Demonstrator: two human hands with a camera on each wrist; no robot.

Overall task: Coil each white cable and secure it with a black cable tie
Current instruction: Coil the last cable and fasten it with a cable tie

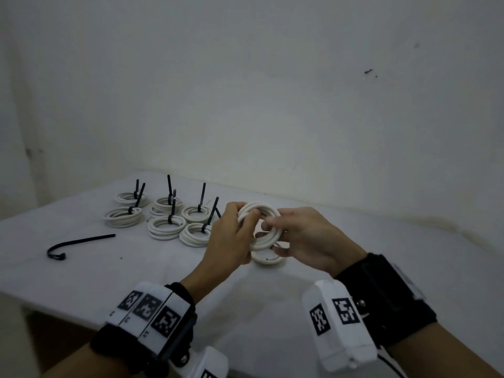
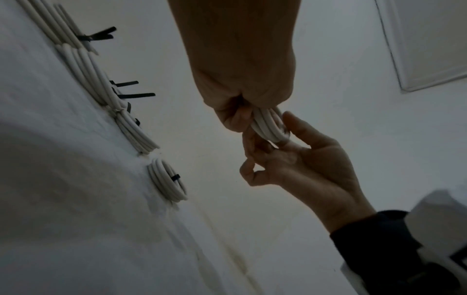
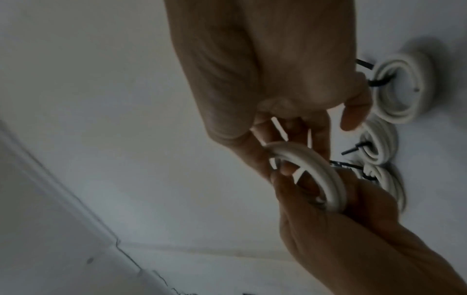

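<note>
A white cable coil (image 1: 261, 207) is held up above the table between both hands. My left hand (image 1: 245, 218) grips its left side, thumb and fingers curled round the loops. My right hand (image 1: 272, 227) pinches the right side, with fingers through the middle of the ring. The left wrist view shows the coil (image 2: 267, 127) edge-on, the left hand (image 2: 242, 119) and the right hand (image 2: 285, 139) on it. In the right wrist view, no tie shows on the coil (image 3: 326, 179). A loose black cable tie (image 1: 81, 241) lies bent on the table at left.
Several coils with upright black ties (image 1: 166, 227) stand grouped at the back left of the white-covered table (image 1: 136, 282). Another coil (image 1: 266, 260) lies flat just under my hands. The wall runs close behind the table; the table's front edge is at lower left.
</note>
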